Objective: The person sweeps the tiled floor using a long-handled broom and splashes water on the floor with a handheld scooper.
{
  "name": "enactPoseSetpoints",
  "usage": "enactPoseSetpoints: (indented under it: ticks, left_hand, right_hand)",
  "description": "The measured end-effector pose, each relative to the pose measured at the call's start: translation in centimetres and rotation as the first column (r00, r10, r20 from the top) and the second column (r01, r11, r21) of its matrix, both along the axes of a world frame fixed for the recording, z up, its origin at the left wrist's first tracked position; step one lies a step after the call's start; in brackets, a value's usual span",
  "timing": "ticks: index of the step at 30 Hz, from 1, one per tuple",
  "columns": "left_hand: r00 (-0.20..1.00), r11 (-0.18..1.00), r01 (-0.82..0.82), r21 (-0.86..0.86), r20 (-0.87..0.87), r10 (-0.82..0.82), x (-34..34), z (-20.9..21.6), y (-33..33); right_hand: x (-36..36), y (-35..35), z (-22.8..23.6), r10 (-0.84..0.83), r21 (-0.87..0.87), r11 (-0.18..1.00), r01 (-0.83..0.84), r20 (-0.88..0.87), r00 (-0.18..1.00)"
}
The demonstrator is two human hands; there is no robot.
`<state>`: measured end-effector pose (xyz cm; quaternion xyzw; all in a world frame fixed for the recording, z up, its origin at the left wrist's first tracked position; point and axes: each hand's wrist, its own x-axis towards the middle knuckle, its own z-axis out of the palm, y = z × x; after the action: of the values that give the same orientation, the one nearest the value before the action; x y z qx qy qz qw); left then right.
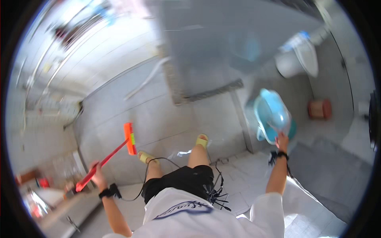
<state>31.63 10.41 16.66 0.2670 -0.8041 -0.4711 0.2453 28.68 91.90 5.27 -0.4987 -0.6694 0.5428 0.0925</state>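
Note:
My left hand (97,174) is closed around the red handle of a long-handled floor tool with a flat orange head (129,139). A light green strip runs along the head, which is held out over the floor left of my feet; blur hides whether it is a brush or a squeegee. On the right, my right hand (281,141) is closed at the near edge of a light-blue plastic basin (260,113). A rounded, shiny blue part lies inside its outline, and darker teal plastic shows beneath. Exactly which piece the fingers grip is blurred.
A white toilet (291,63) stands at the far right, near a reddish-brown bin (319,109). A large grey panel (214,39) rises ahead above a raised dark edge (214,91). At left is a cluttered counter (59,212). Black cables (217,194) hang beside my legs.

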Motion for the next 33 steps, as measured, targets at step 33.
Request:
enactPoseSetpoints:
  ticks: [33]
  left_hand:
    - [0.990, 0.972, -0.114, 0.207, 0.108, 0.093, -3.3, 3.1, 9.8]
  right_hand:
    - [4.1, -0.2, -1.8, -0.200, -0.672, 0.740, -0.034, -0.268, 0.942]
